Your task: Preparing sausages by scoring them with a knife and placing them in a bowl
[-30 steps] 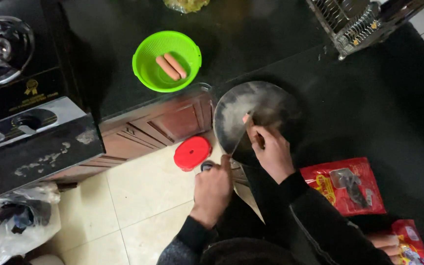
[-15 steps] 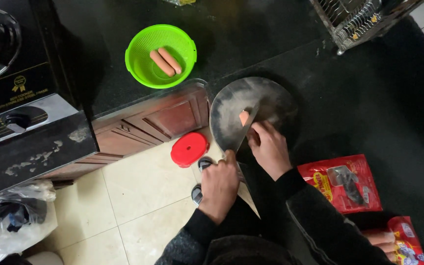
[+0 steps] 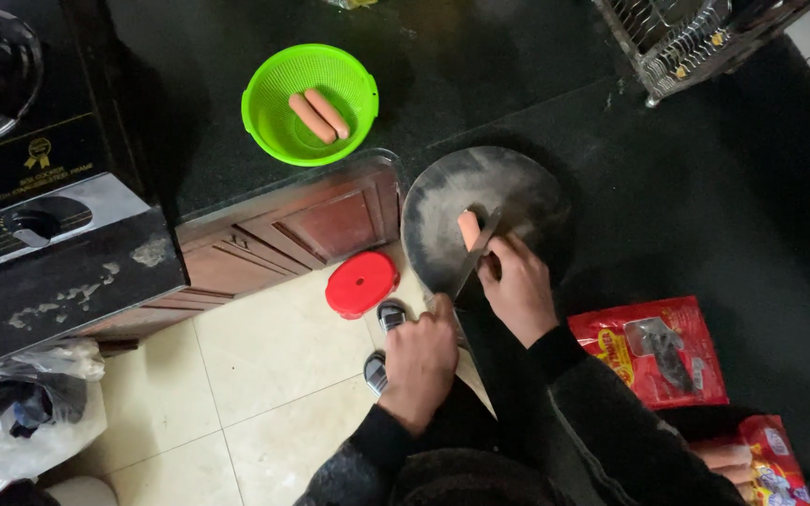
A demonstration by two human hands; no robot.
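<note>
A round cutting board [image 3: 508, 192], grey and dusty, lies on the dark counter [image 3: 686, 206], and everything here is placed against it. On the board, a little toward its near edge, lies a pink sausage [image 3: 468, 228]. The right hand [image 3: 519, 286] reaches onto the board from the near side, its fingers curled down and closed over the near end of the sausage, so that only the far end shows beyond the fingertips. A knife [image 3: 473, 255] lies slantwise across the sausage right against those fingertips, with its blade running back toward the board's near left edge. The left hand [image 3: 419, 361] sits just off that edge, over the floor, closed into a fist around the knife's handle; the handle itself is hidden inside the fist.

To the left of the board and further back on the counter stands a green basket [image 3: 264, 122], well apart from the hands, with two more sausages [image 3: 319, 114] lying side by side in it. Just beside the board's left edge, lower down on the tiled floor [image 3: 236, 394], is a red lid [image 3: 361, 283]. To the right of the board, near the right forearm, lies a red packet [image 3: 653, 351] on the counter. Beyond the board, at the far right, stands a wire rack [image 3: 686, 37]. Far to the left of the board is a stove [image 3: 21, 141].
</note>
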